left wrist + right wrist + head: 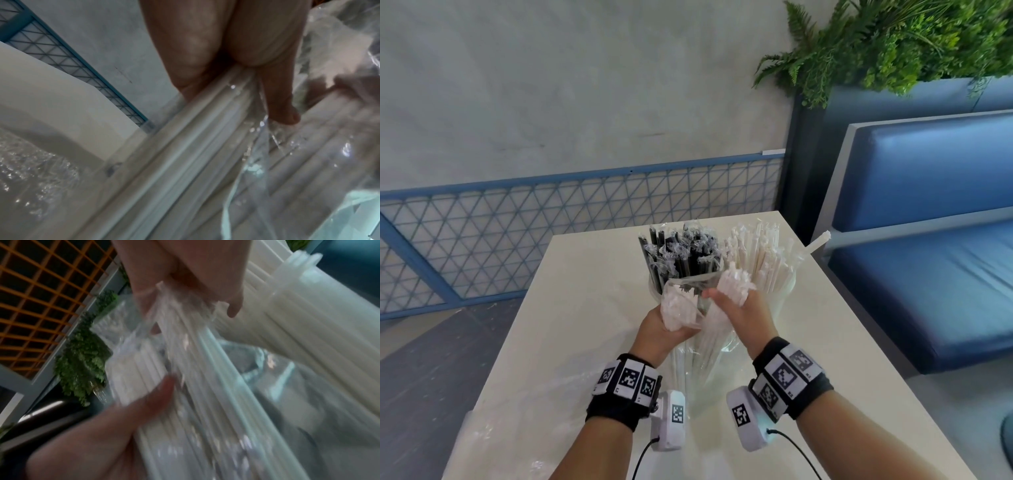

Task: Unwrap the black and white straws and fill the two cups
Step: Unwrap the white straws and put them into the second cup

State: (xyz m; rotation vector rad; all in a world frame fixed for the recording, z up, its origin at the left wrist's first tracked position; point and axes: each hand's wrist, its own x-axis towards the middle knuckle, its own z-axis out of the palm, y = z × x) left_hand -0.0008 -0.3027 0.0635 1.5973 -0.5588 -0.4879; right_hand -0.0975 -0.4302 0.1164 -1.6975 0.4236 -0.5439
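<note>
- The left hand (659, 329) and right hand (739, 308) both grip white straws (732, 282) in a clear plastic bag (709, 346).
- Beyond the hands, black straws (678, 255) fill a cup on the surface (585, 274).

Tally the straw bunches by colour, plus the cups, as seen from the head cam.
Black bunches: 1, standing in a cup
White bunches: 3, one in a cup, one in the left hand, one in the right hand
Cups: 2, mostly hidden
Total: 6
</note>
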